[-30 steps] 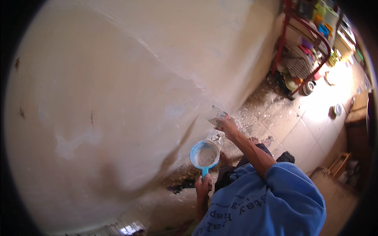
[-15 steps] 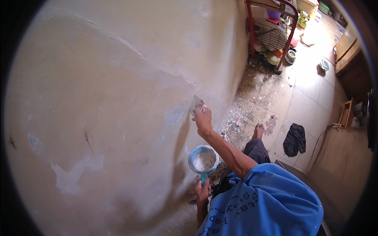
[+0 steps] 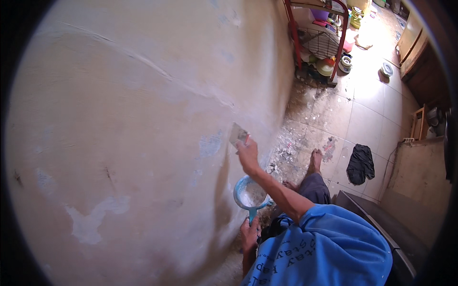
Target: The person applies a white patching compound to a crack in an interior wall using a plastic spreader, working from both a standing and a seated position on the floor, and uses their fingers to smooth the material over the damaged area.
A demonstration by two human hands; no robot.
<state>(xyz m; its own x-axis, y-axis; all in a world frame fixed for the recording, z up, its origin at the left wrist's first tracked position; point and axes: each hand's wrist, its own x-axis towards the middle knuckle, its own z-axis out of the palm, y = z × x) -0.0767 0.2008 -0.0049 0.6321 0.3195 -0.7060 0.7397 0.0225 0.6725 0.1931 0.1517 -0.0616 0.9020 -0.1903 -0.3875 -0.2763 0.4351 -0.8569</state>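
My right hand (image 3: 247,155) grips a flat metal putty knife (image 3: 238,133), its wide blade at the beige wall (image 3: 119,119), which has pale patches and a long raised streak. Below it, my left hand (image 3: 250,229) holds the handle of a light blue plastic dipper (image 3: 237,190) containing pale paste. My right forearm passes over part of the dipper's right side.
Plaster bits litter the tiled floor (image 3: 365,114) by the wall and my bare feet. Farther off stand a red-framed rack (image 3: 339,52) with housewares and a round container (image 3: 386,69). A black cloth (image 3: 360,164), wooden furniture (image 3: 411,52) and a dark-edged unit (image 3: 381,224) lie to my right.
My view has swung toward the floor on the right, showing more of it. My right hand has moved left with the knife to the wall and now overlaps the dipper's line more closely.
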